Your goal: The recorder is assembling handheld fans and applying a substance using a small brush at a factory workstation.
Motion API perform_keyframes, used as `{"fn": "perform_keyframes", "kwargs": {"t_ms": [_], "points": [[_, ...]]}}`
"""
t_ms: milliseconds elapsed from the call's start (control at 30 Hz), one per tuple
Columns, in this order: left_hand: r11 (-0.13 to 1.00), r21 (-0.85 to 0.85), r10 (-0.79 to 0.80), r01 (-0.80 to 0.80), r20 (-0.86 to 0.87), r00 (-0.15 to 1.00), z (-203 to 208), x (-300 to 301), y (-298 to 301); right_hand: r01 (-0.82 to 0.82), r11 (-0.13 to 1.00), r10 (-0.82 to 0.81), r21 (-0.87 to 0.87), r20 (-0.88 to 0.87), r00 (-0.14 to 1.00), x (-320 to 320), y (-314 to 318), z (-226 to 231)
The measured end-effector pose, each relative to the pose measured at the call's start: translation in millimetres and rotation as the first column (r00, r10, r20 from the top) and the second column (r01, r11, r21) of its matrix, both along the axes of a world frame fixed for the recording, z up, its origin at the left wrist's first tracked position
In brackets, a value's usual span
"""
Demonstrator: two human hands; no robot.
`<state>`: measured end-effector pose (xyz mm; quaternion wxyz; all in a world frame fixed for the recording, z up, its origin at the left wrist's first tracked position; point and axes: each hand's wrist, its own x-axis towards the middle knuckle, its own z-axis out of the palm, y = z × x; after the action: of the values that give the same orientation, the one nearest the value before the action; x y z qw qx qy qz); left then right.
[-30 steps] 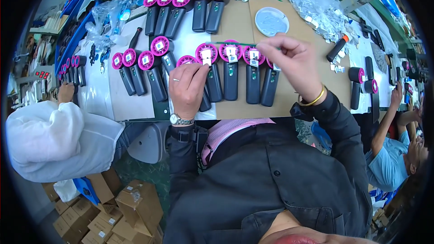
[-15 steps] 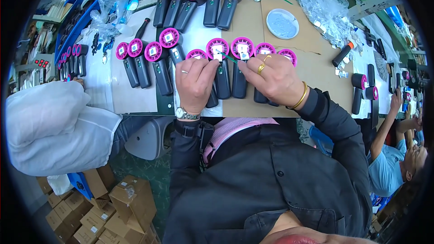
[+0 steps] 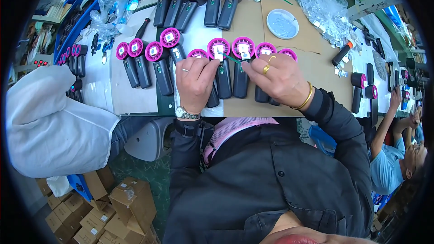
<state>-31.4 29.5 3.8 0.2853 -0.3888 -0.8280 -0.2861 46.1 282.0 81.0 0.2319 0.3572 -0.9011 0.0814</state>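
Several handheld fans with magenta round heads and dark grey handles lie in a row before me, each of the nearer heads bearing a white square. My left hand (image 3: 195, 83) is closed in a pinch beside the handle of one fan (image 3: 224, 79); a small white piece shows at its fingertips, though whether they hold it is unclear. Between thumb and fingers, my right hand (image 3: 282, 81) grips a thin green stick (image 3: 232, 58). The stick's tip reaches to the white piece on that fan's head. Under my right hand lie more fans, partly hidden, and another fan (image 3: 240, 81) sits between my hands.
More fans (image 3: 212, 11) lie at the back and to the left. A round white dish (image 3: 282, 23) stands on the brown cardboard (image 3: 316, 79). Clear plastic bags (image 3: 318, 9) heap at the back right, near an orange-tipped dark tool (image 3: 342, 54). A person in white (image 3: 58, 122) sits at left.
My right hand and the green stick have shifted slightly right. My left hand stays nearly in place. At left, the white-clad person's arm has moved, uncovering another fan.
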Motion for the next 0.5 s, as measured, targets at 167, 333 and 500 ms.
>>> {"fn": "perform_keyframes", "kwargs": {"t_ms": [167,333,500], "points": [[1.0,0.009,0.01,-0.01,-0.012,1.0,1,-2,0,0.01,0.993,-0.013,-0.119,-0.02,1.0,3,5,3],[0.996,0.048,0.076,-0.075,-0.035,0.996,-2,-2,1,-0.038,0.992,0.038,-0.12,0.0,0.999,5,3,-8],[0.993,0.06,0.102,-0.101,-0.021,0.995,-5,-2,2,-0.039,0.985,0.043,-0.17,0.018,0.999,9,3,-13]]}}
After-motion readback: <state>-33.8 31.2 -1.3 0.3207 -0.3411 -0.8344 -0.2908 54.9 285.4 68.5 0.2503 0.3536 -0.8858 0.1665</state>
